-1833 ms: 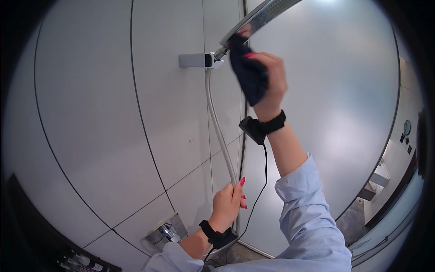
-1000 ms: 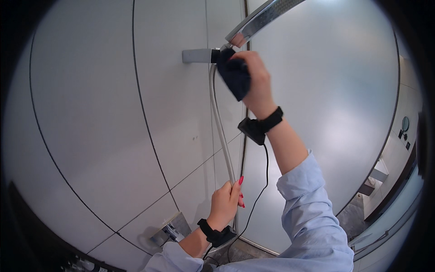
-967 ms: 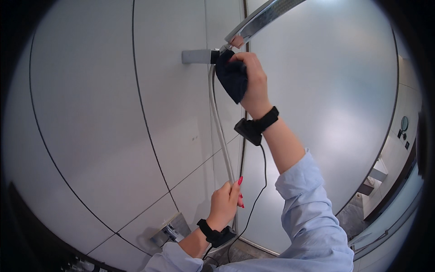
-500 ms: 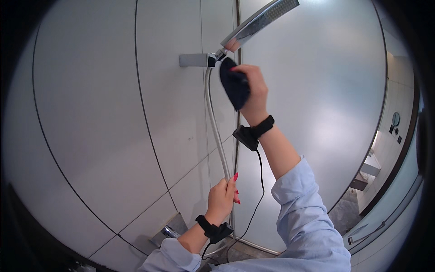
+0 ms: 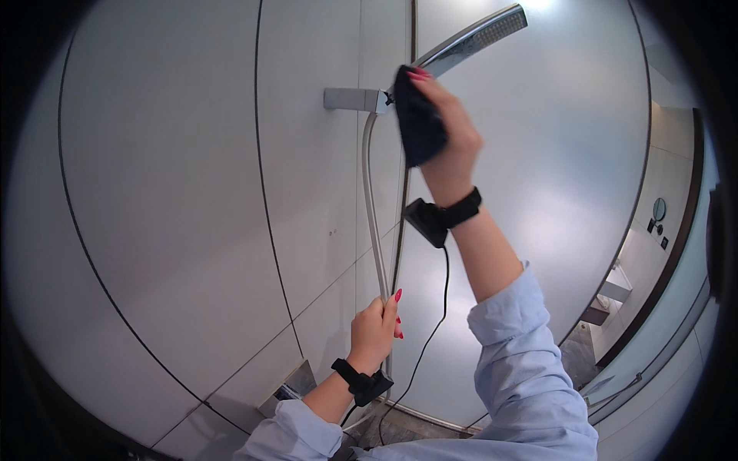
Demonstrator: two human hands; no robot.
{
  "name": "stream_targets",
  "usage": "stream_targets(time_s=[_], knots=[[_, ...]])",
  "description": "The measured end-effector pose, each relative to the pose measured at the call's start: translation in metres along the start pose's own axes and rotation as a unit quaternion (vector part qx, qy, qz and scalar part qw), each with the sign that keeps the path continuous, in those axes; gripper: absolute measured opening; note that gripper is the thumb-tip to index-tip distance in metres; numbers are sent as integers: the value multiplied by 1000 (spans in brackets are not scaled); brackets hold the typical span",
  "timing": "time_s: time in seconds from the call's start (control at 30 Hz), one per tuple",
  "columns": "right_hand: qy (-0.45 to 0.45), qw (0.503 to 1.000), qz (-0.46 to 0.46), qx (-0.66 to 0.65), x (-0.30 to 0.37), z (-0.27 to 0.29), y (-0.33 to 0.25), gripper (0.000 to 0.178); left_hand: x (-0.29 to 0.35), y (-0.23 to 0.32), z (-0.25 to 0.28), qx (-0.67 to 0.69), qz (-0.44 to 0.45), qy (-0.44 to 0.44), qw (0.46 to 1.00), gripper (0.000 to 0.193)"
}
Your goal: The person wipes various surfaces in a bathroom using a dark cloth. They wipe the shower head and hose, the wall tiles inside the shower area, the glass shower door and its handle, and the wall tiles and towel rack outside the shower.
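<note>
My left hand [image 5: 373, 335] is closed around the pale shower hose [image 5: 370, 200], low on its length. In my right hand [image 5: 455, 138] is a dark navy cloth [image 5: 419, 121], pinched under the fingers and hanging against the palm. The cloth is up at the lower end of the chrome shower head [image 5: 480, 38] and hides where it joins the holder. That grey rectangular wall holder [image 5: 355, 100] is just left of the cloth. From the holder the hose runs down to my left hand.
White wall panels [image 5: 161, 192] with dark seams stand on the left. A frosted glass panel [image 5: 538, 177] rises behind my right arm. Low on the wall is a chrome fixture [image 5: 288, 390]. Black wrist devices trail a thin cable [image 5: 437, 330]. A round mirror [image 5: 659, 208] shows at far right.
My right hand and the cloth have moved up from beside the holder onto the shower head's lower end. The left hand keeps its hold on the hose. The view has shifted slightly.
</note>
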State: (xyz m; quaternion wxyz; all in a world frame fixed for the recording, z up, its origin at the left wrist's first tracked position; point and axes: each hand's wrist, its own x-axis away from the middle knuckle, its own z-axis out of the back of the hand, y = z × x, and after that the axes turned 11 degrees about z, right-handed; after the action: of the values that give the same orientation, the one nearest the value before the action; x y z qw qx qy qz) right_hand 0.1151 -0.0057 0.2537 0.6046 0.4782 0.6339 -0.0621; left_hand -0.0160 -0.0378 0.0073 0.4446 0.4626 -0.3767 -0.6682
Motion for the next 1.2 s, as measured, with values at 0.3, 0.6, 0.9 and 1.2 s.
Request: stream_targets(time_s=[0.3,0.6,0.9,1.2], knots=[[-108,992,-56,-20,46,-27,-33,68,2,-3,12,13,17,-4,1000,43],[-14,997,-72,-35,-2,19,-21,46,-1,-7,22,-20,11,-2,1000,42],[-359,854,213,310,-1,-73,-46,46,-3,-7,23,-50,-4,16,999,43],[-378,859,236,252,-5,-23,-34,46,-5,-11,29,-30,20,28,999,43]])
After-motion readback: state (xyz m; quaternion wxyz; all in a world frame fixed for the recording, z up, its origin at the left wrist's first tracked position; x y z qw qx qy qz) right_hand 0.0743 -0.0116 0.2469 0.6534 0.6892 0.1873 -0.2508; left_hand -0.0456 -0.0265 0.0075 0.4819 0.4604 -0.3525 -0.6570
